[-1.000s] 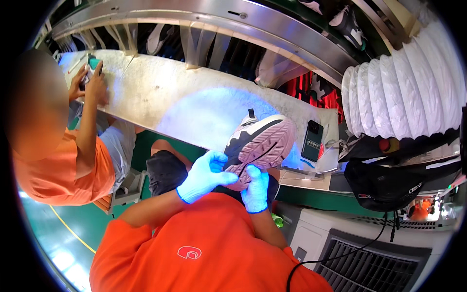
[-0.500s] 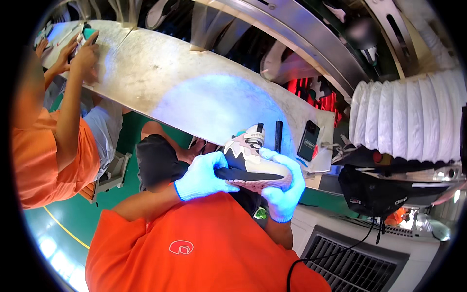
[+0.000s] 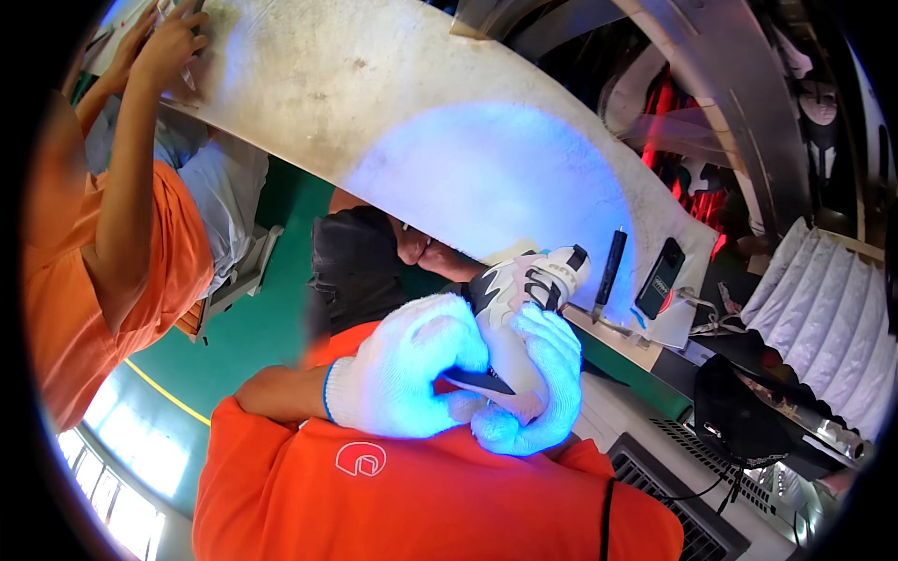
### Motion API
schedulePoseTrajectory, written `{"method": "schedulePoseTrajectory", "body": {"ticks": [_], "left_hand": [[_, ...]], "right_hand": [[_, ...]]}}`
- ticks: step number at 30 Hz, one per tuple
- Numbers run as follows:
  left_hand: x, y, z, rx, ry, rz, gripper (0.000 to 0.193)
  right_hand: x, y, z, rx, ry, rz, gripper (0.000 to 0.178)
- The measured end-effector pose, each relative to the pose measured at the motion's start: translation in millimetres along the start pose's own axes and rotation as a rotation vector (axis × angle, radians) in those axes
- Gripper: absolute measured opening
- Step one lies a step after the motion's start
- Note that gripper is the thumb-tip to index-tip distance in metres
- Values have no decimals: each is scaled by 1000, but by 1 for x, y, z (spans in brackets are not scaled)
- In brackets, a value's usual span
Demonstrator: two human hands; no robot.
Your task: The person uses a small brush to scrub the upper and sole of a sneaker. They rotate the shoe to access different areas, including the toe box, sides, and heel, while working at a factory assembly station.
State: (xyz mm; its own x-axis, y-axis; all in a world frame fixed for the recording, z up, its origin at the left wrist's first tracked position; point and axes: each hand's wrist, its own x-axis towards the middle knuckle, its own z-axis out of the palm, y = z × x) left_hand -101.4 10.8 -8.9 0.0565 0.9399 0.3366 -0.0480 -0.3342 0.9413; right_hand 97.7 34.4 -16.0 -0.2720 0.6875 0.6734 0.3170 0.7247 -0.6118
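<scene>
A white and grey sneaker with black trim is held close to my chest, its laced opening pointing up and away. My right hand, in a white knit glove glowing blue under the light, is wrapped round the right side of the shoe. My gloved left hand is closed against the shoe's left side, fingers curled. Between the hands shows a dark pointed strip; whether it is part of the shoe or a separate piece, I cannot tell. Much of the sole is hidden by the gloves.
Beyond the shoe runs a pale worktable with a blue light patch. A black pen-like stick and a phone lie at its right end. A white ribbed duct stands at right. A co-worker in orange works at left.
The sneaker has turned more upright and come closer to my chest. My left hand has shifted onto its side, and my right hand has moved down round it. The whole view has swung.
</scene>
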Motion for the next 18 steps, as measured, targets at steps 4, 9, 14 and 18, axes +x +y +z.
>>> {"method": "schedulePoseTrajectory", "body": {"ticks": [4,9,14,18], "left_hand": [[-8,-6,10,28,-56,213,30],[7,-23,35,-21,-228,224,13],[52,-6,31,186,-405,367,25],[54,-6,53,153,-422,246,25]], "right_hand": [[-10,11,1,-25,72,-55,79],[-14,20,-16,-4,73,-69,76],[-26,29,-50,83,40,-14,74],[-35,40,-72,206,-25,37,73]]}}
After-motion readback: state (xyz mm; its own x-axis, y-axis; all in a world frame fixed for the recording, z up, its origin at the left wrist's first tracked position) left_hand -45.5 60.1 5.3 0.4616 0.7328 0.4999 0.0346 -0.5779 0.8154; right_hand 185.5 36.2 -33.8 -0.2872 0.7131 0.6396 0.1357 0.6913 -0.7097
